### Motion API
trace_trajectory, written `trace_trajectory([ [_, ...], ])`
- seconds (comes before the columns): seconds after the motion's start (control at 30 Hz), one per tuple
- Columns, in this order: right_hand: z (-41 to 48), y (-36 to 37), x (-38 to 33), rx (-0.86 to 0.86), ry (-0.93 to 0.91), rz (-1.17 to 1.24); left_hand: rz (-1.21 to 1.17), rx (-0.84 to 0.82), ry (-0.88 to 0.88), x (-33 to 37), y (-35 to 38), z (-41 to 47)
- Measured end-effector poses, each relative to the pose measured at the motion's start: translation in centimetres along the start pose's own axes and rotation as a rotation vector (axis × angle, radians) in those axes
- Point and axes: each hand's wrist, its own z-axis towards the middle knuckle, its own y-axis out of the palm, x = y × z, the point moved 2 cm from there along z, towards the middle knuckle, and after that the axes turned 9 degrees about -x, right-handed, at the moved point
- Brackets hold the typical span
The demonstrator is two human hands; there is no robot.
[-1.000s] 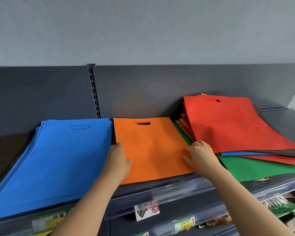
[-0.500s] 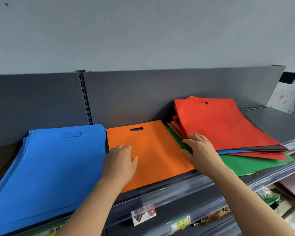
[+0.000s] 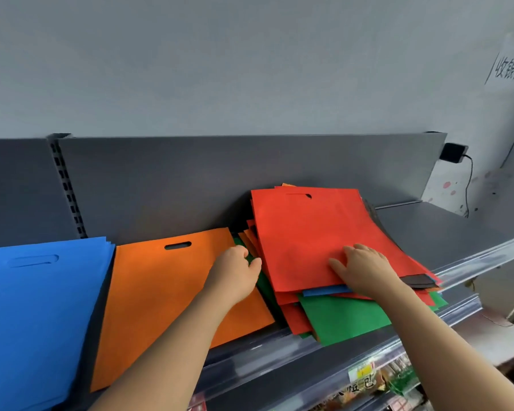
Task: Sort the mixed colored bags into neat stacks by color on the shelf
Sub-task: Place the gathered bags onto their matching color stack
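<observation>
A blue stack of bags (image 3: 36, 307) lies at the left of the shelf, with a single orange bag (image 3: 166, 292) beside it. To the right sits a mixed pile topped by a red bag (image 3: 315, 232); green (image 3: 339, 318), blue, black and orange edges stick out beneath it. My left hand (image 3: 238, 271) is at the orange bag's right edge, its loosely bent fingers against the pile's left side. My right hand (image 3: 365, 268) rests flat on the red bag near its front edge, fingers spread.
The grey shelf has a clear plastic price rail (image 3: 481, 256) along its front and a grey back panel. A black power adapter (image 3: 453, 152) with a cable hangs at the panel's right end. Packaged goods (image 3: 368, 378) fill the shelf below.
My view has swung right. My left hand has slid off the orange bag's left part to the pile's left edge. My right hand has moved up onto the red bag.
</observation>
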Motion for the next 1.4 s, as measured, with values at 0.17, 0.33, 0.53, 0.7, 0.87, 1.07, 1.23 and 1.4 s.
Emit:
trace_trajectory([
  [0.17, -0.4, 1.0, 0.9, 0.036, -0.168, 0.058, -0.381, 0.012, -0.104, 1.4, 2.4, 2.5],
  [0.33, 0.3, 0.1, 2.6, 0.079, -0.215, 0.241, -0.628, 0.109, -0.103, 0.8, 2.7, 2.9],
  [0.53, 1.4, 0.6, 6.2, 0.069, -0.021, 0.069, -0.636, 0.033, -0.073, 1.6, 4.0, 2.7],
  [0.7, 0.4, 0.4, 5.3, 0.120, -0.216, 0.275, -0.643, 0.132, -0.093, 2.0, 3.9, 3.0],
  [0.87, 0.7, 0.5, 5.8, 0.068, -0.120, 0.253, -0.656, 0.146, -0.083, 1.8, 2.6, 1.9],
  [1.07, 1.2, 0.5, 4.0, 0.039, -0.057, 0.290, -0.641, 0.130, -0.014, 1.7, 1.4, -0.4],
  [1.23, 0.6, 0.0, 0.9, 0.091, -0.218, 0.584, -0.588, 0.219, 0.003, 0.3, -0.2, -2.3],
  [1.4, -1.0, -0.6, -3.2, 0.196, -0.362, 0.601, -0.520, 0.331, -0.037, -2.2, -2.9, -5.3],
])
